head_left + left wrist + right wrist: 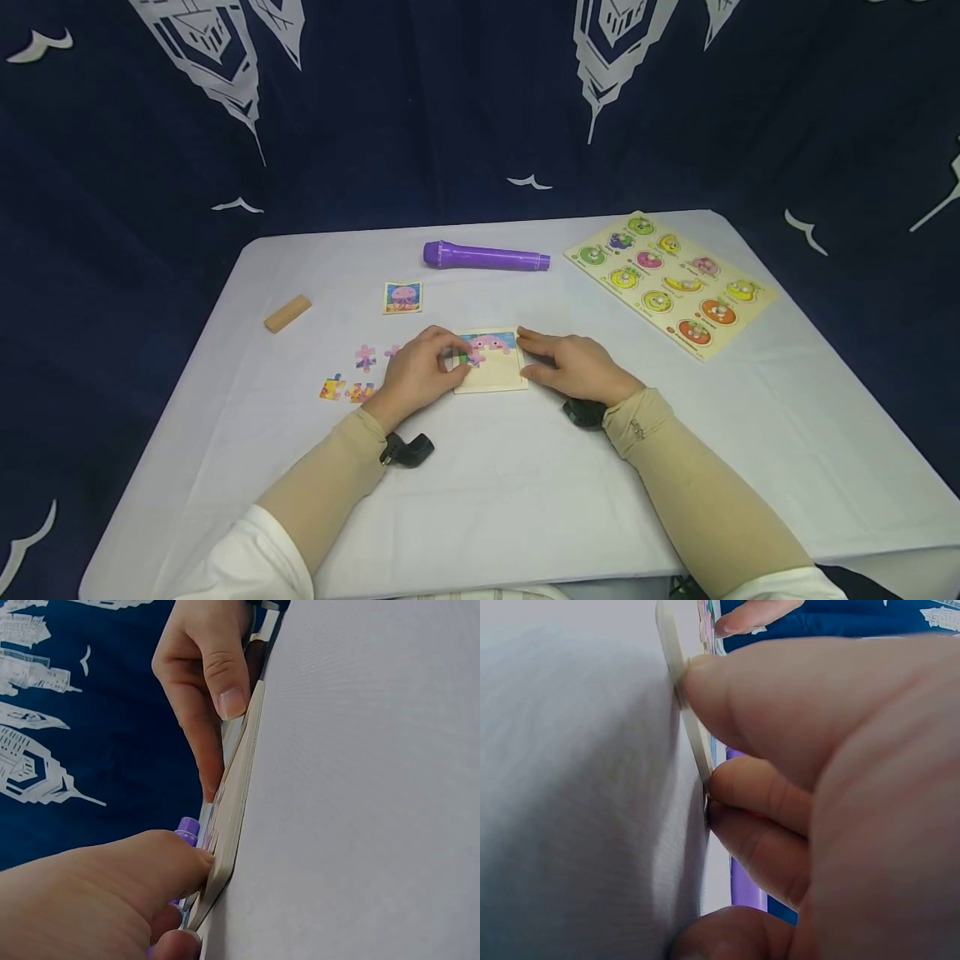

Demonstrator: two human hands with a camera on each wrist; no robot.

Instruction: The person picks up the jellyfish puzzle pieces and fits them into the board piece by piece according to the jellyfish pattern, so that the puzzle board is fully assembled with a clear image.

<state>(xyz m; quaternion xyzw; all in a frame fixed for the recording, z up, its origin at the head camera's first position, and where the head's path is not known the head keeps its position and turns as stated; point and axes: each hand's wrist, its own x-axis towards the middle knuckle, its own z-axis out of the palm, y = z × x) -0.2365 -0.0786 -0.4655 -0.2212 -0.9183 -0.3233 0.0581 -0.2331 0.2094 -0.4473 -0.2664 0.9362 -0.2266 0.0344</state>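
Observation:
In the head view a small wooden puzzle board (pixel 491 381) lies on the white table. A strip of pink and blue picture fills its top part, with bare wood below. My left hand (pixel 423 367) is at the board's left side, pinching a pink jigsaw piece (pixel 476 357) between thumb and forefinger over the board. My right hand (pixel 577 364) holds the board's right edge, thumb and fingertips against it. Up close in the right wrist view, the thumb and fingers meet the board's edge (pixel 694 735). Loose jigsaw pieces (pixel 365 358) lie left of my left hand, one partly hidden by it.
Beyond the board lie a small picture card (pixel 403 297) and a purple microphone-shaped toy (pixel 487 257). A wooden block (pixel 287 314) sits at the left. On the right is a fruit-picture board (pixel 671 283). A dark patterned curtain (pixel 450 108) hangs behind the table.

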